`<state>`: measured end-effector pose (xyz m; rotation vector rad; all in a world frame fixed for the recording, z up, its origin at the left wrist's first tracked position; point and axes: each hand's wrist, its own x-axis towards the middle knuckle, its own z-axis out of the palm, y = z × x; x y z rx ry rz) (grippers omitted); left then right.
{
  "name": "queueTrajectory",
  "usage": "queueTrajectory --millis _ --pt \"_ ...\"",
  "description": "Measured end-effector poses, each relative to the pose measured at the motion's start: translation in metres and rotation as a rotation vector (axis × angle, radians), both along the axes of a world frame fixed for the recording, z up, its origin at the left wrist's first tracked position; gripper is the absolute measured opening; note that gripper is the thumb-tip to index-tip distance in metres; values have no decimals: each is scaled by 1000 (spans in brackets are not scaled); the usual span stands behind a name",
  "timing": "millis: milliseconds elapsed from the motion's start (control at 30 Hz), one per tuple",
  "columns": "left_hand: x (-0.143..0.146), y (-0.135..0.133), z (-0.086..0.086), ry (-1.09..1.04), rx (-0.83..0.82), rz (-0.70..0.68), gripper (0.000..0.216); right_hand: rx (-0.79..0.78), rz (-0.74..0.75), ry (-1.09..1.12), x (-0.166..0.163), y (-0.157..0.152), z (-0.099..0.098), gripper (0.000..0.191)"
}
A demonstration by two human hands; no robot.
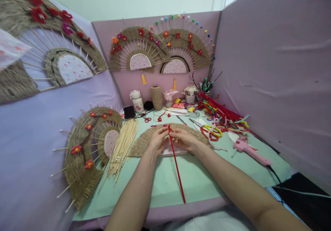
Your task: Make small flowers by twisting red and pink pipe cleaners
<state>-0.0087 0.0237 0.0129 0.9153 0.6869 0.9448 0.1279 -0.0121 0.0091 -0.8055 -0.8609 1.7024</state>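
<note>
Between my two hands is a red pipe cleaner (pixel 177 167), its upper end pinched in the fingers and its long tail hanging down toward the table's front edge. My left hand (pixel 159 138) closes on it from the left, thumb and fingertips together. From the other side, my right hand (pixel 183 138) grips it close to the bent top end. Both hands are above a twine-wrapped fan (pixel 143 142) that lies flat on the table; they hide much of its middle. Small purple and red flower pieces (pixel 164 125) show at the fan's upper edge.
Thin wooden sticks (pixel 124 144) lie left, beside a decorated fan (pixel 77 176). Scissors with yellow handles (pixel 214 130), a pink glue gun (pixel 253 151) with a cord, and a heap of pipe cleaners (pixel 222 110) are at right. A twine spool (pixel 156 97) stands behind.
</note>
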Motion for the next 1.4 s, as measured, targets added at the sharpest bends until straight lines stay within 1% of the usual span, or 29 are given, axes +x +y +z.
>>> queueTrajectory --millis 133,267,367,467,567,633,700,767,867,933,1000,1067,1167,1233,1300,1400 --pt "-1 -3 6 -18 41 -19 35 -22 20 40 -1 -2 5 19" --pt "-1 -4 10 -14 93 13 35 -42 -42 84 -2 -1 6 18" --pt "2 -1 8 -28 141 45 39 -39 -52 94 -2 0 5 17" --pt "5 1 3 -20 223 92 44 -52 -34 129 -3 0 5 14" --pt "8 1 -1 23 313 147 37 -59 -6 141 -5 0 5 14" --pt "9 0 -2 33 334 181 30 -39 -11 94 -6 0 4 16" --pt "9 0 -2 12 282 191 27 25 -87 -26 -6 1 2 22" --pt "8 0 -1 -11 156 162 26 143 -251 -222 -5 2 0 26" --pt "5 0 3 -59 -57 82 25 403 -514 -545 0 2 -1 23" --pt "4 0 6 -99 -139 31 23 595 -594 -711 4 2 -1 17" --pt "3 -1 8 -117 -161 2 22 773 -599 -827 7 1 1 15" --pt "4 -2 7 -113 -144 -7 20 917 -570 -902 9 1 2 17" --pt "5 -3 3 -93 -68 -22 21 1065 -510 -1008 12 3 2 21" --pt "6 -5 0 -57 -2 -64 23 1113 -473 -1088 13 3 2 17" --pt "7 -6 -3 18 43 -90 22 1116 -434 -1148 13 3 1 12" --pt "9 -8 -5 136 59 -82 16 1017 -422 -1152 13 3 0 12"
